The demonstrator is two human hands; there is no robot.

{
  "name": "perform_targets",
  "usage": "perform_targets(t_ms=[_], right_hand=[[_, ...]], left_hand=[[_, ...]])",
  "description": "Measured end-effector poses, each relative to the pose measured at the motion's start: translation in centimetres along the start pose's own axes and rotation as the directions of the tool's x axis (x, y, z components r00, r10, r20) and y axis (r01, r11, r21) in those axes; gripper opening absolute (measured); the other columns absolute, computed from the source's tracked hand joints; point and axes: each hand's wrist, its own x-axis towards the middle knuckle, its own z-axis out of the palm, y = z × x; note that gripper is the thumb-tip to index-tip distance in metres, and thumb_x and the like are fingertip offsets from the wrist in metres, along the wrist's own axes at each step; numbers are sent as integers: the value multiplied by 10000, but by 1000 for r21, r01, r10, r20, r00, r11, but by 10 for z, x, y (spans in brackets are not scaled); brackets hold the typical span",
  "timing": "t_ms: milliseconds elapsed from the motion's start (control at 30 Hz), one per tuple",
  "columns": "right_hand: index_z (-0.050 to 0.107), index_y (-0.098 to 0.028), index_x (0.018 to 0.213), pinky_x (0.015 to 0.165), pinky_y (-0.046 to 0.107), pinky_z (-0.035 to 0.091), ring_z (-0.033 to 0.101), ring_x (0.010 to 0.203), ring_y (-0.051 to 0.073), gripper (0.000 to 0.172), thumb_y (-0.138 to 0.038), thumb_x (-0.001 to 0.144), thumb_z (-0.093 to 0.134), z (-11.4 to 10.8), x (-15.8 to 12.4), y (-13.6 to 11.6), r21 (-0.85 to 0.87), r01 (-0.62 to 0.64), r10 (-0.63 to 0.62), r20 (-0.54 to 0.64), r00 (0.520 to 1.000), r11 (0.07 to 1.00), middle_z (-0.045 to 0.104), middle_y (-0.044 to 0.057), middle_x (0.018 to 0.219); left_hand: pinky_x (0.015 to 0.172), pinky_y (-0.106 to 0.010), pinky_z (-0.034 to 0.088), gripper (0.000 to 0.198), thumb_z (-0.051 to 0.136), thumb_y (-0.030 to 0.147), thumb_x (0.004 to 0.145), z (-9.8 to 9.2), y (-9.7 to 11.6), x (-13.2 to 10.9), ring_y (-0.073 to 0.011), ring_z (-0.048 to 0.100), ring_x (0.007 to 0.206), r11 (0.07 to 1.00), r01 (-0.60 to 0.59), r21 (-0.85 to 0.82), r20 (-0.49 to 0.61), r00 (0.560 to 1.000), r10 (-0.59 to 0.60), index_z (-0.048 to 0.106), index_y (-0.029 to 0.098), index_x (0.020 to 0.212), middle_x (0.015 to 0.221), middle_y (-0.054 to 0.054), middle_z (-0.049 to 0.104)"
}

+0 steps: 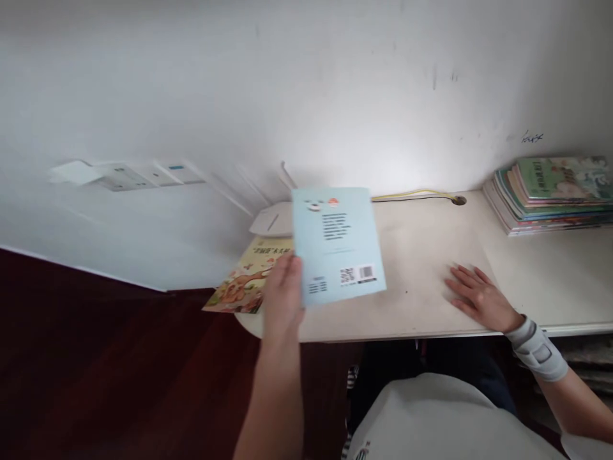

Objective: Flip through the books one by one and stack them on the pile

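My left hand (283,287) is closed on the left edge of a thin light-blue book (335,249), raised above the desk with its printed back cover and barcode facing me. Beneath and to the left of that hand, a yellow picture book (244,275) with a cartoon tree on its cover lies at the desk's rounded left end, partly covered by the hand. My right hand (479,295) rests palm down on the white desk (412,255), fingers spread and holding nothing. A grey brace wraps the right wrist.
A white router (272,220) with antennas stands against the wall behind the books. Yellow and black cables run to a cable hole (458,200). At the right lies a stack of books (555,191). A wall socket panel (148,176) is on the left.
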Motion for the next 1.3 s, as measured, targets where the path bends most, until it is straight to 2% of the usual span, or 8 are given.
perform_targets(t_ms=[133,233,367,533,733,933,1100,1300], right_hand=[[517,-230,1302,1072,482,301,374,1324,247,429,-405,918,441,-2,0,-1,11,-12,12,1,1000,1000,425,112,1420],[505,-232,1312,1075,487,295,364,1329,247,432,-396,919,438,-4,1,-1,13,-11,10,7,1000,1000,416,108,1426],[498,-221,1317,1070,494,302,341,1342,253,439,-406,927,415,-5,2,-2,4,-4,4,27,1000,1000,393,106,1442],[506,-218,1309,1077,481,297,342,1342,243,430,-397,927,419,-7,1,-1,-3,-4,4,28,1000,1000,401,109,1437],[533,-197,1277,1067,477,312,390,1312,251,413,-381,921,437,-9,4,-7,-19,-24,24,13,1000,1000,454,126,1398],[472,-129,1324,1072,507,291,409,1294,269,469,-356,915,434,-6,28,-53,14,-3,4,-30,1000,1000,470,169,1374],[407,-147,1375,1064,505,306,395,1303,268,527,-384,906,447,7,34,-72,47,20,-18,-43,999,999,441,163,1399],[432,-126,1355,1075,480,298,400,1300,253,481,-347,929,406,6,32,-69,70,6,-4,-26,1000,998,439,146,1405]], left_hand=[[698,-304,504,450,562,517,756,73,-13,-32,-198,631,799,936,267,-230,345,921,-178,582,161,1031,893,-55,671],[688,-301,499,425,514,495,799,96,-24,-42,-205,631,831,951,279,-133,406,891,-204,588,158,1048,957,-78,672],[712,-331,493,370,420,435,852,94,-36,-38,-223,626,854,984,129,122,351,922,-164,610,163,1017,963,-90,674],[744,-385,489,363,318,344,892,88,-39,-34,-244,625,824,894,-45,446,411,897,-160,621,160,971,904,-104,672],[1007,-489,385,397,384,327,889,91,-55,-49,-299,447,1227,799,-278,534,352,932,89,549,115,1182,1273,-188,517],[1085,-526,290,477,383,393,897,92,-68,-60,-314,331,1334,863,-235,448,385,921,51,521,91,1240,1398,-188,420],[1097,-505,280,494,417,403,886,83,-54,-58,-287,346,1331,931,-119,346,353,935,-12,510,109,1272,1406,-173,425],[1039,-388,392,637,399,548,879,86,-18,-79,-257,374,1327,974,60,-217,475,879,52,311,219,1417,1464,-103,373]])
